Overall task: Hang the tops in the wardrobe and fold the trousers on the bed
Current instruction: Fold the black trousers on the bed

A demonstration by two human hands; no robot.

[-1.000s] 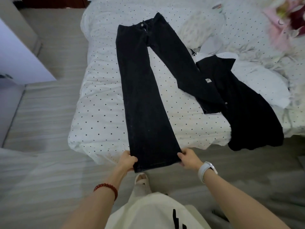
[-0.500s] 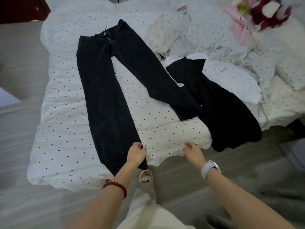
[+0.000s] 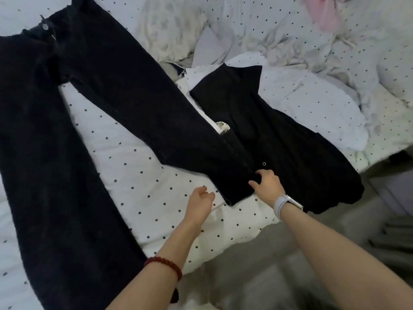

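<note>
The hem of the black denim trousers [image 3: 93,121], released by the half-open left hand [image 3: 201,199], is now gripped on the other leg by the right hand [image 3: 267,186] near the foot edge of the white dotted bed [image 3: 156,182].

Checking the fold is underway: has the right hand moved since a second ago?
Yes. The right hand left the near trouser leg's hem and went right to the other leg's hem, beside the black top.
</note>
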